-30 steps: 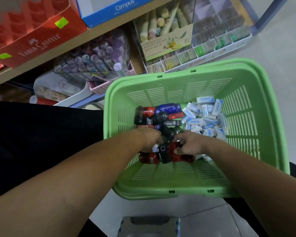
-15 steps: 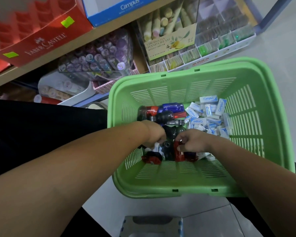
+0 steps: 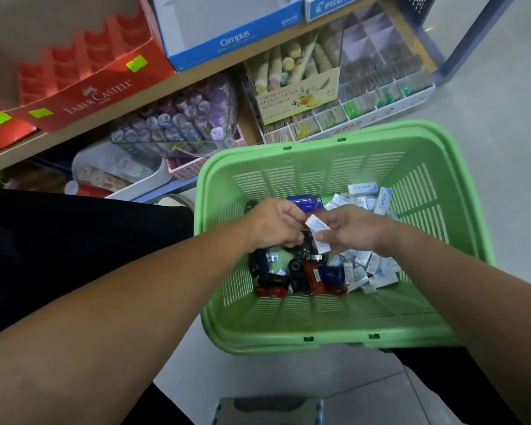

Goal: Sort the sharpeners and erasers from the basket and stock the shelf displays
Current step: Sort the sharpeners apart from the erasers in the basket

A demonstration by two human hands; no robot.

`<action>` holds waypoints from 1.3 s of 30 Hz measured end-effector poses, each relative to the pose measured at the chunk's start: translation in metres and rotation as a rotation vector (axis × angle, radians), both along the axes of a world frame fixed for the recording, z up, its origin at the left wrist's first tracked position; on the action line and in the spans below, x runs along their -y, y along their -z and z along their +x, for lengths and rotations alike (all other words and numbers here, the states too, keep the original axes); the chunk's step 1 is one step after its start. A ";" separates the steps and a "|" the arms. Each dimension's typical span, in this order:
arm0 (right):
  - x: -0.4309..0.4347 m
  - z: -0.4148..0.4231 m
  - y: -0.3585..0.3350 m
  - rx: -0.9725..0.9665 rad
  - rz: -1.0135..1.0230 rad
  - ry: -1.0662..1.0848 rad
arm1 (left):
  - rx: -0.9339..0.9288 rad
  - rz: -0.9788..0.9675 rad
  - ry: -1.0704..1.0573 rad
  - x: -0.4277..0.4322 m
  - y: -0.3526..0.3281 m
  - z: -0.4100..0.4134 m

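Erasers (image 3: 317,224) inside right grip (image 3: 354,233)

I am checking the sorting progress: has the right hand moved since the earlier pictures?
Yes. The right hand has moved away from the near wall of the basket toward the blue sharpener, now holding white erasers.

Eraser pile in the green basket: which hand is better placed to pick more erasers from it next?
Probably the right hand: it holds white erasers and is directly above the eraser pile on the right side of the basket. The left hand is over the dark sharpeners.
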State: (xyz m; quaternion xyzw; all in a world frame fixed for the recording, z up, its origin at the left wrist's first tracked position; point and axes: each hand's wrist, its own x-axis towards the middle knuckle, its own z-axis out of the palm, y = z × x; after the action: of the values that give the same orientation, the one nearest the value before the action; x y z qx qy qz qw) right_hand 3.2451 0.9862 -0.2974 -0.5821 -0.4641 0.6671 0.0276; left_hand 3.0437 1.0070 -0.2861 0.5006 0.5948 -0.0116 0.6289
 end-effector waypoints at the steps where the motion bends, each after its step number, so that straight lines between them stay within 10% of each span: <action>1: -0.004 0.008 -0.003 0.119 0.060 -0.060 | -0.097 0.050 0.125 0.006 0.005 -0.001; 4: -0.015 0.027 -0.006 0.572 0.258 -0.309 | -0.380 0.032 0.634 0.031 0.020 -0.005; 11: -0.002 0.032 -0.003 1.156 0.611 -0.638 | -0.497 0.064 1.041 0.049 0.023 -0.012; 16: 0.002 0.010 -0.002 0.819 0.690 -0.551 | -0.535 0.192 1.205 0.051 0.025 -0.014; 20: 0.011 -0.010 0.002 0.387 0.154 -0.484 | -0.528 0.101 1.125 0.047 0.019 -0.011; 39: 0.041 -0.044 0.042 0.465 0.137 -0.463 | -0.359 -0.282 0.726 0.044 0.012 -0.013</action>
State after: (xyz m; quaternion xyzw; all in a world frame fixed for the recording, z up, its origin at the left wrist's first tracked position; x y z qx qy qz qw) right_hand 3.2008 0.9450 -0.3396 -0.5947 -0.6217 0.4722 -0.1921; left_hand 3.0303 0.9626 -0.2986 0.5765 0.4725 -0.4005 0.5329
